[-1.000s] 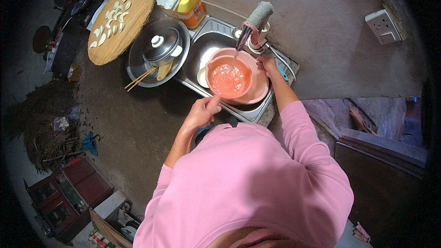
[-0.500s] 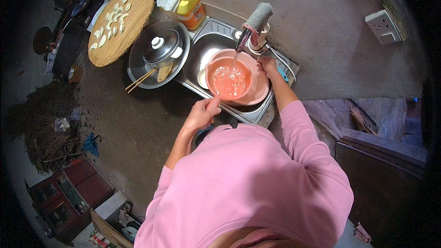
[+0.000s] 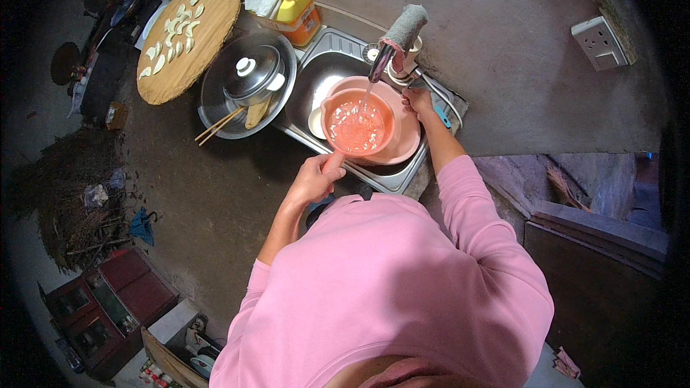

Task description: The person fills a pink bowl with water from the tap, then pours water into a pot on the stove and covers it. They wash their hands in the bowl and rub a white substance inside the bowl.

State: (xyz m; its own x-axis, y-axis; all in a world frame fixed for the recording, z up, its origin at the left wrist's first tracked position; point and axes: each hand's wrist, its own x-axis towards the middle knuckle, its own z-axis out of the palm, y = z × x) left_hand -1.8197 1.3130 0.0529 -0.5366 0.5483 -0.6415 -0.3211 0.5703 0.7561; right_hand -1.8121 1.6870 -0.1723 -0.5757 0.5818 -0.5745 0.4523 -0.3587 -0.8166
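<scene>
While steel sink [image 3: 307,90] carries pink basin [image 3: 408,135], you've got orange dipper [image 3: 388,121] over it, faucet [image 3: 379,65] streaming water [image 3: 356,126] straight in! Your left hand [image 3: 313,178]: grip narrow, holding dipper. Your right hand [image 3: 418,102]: beside basin's right rim, cannot tell its grip.

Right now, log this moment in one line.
left hand: grips round pink plastic dipper; right hand: near wider pink plastic basin; water: running into dipper

The dipper [image 3: 388,125] looks smooth plastic, the sink [image 3: 312,80] glossy metal
</scene>
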